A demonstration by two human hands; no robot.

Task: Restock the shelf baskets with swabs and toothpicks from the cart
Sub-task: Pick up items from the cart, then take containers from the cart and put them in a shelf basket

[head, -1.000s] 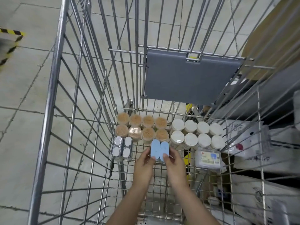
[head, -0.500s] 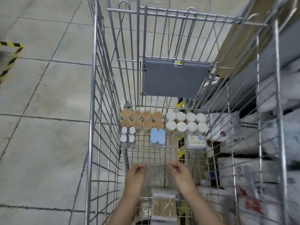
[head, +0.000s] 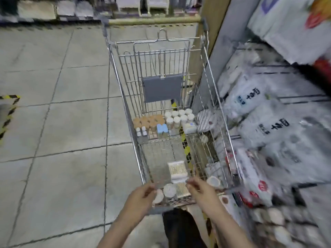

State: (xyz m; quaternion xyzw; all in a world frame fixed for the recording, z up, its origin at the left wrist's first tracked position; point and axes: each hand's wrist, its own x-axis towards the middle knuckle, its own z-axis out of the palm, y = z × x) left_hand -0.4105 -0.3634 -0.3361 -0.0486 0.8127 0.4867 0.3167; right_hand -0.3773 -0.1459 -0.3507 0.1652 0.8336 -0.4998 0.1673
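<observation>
I am looking down at the flat pack of swabs (head: 177, 169) lying on the wire floor at the near end of the cart (head: 123, 81), with a second flat pack (head: 181, 189) and two round white-lidded tubs (head: 169, 190) just beside it, nearest my body. My left hand (head: 141, 196) is hovering at the near left corner of the cart, fingers loosely curled, and my right hand (head: 200, 191) is hovering at the near right, its fingertips close to the nearer pack. The picture is smeared by motion, so I cannot tell whether either grip is touching or pinching anything.

At the far end of the cart floor, the brown-topped toothpick jars (head: 148, 120) are standing in a block on the left, the white-topped jars (head: 179, 116) in a block on the right. Just in front of them are standing two blue-capped containers (head: 162, 128), two small silver-and-white ones (head: 141, 132) to their left, and a flat labelled box (head: 189, 127) to their right. A grey flap (head: 162, 88) is hanging on the far wall of the cart.

To my right, shelves are holding clear plastic bags (head: 250, 102) with dark lettering. Grey floor tiles (head: 62, 131) are stretching away on my left.
</observation>
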